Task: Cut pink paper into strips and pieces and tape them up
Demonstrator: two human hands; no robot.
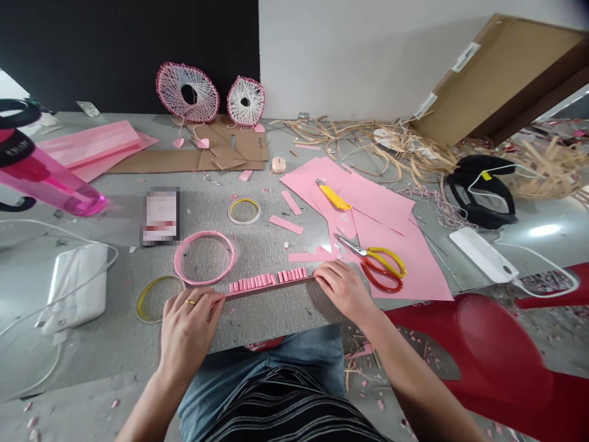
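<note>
Stretched between my two hands is a pink paper strip [267, 280] bearing a row of small rolled pink paper pieces, with a gap in the row. My left hand [189, 316], wearing a gold ring, pinches the strip's left end. At the other end, the fingers of my right hand [343, 287] are closed on the strip's tip. A pink paper ring [177, 261] lies just beyond my left hand, and a roll of tape [142, 302] sits partly behind that hand. Scissors [384, 268] with yellow and red handles rest right of my right hand.
Pink paper sheets [414, 270] carry a yellow utility knife [334, 196]. Another tape roll [244, 210] and loose pink strips [286, 224] lie mid-table. A white power bank [483, 253], pink bottle [50, 178] and pixelated phone-like object [160, 216] stand around. A red chair [497, 344] is at right.
</note>
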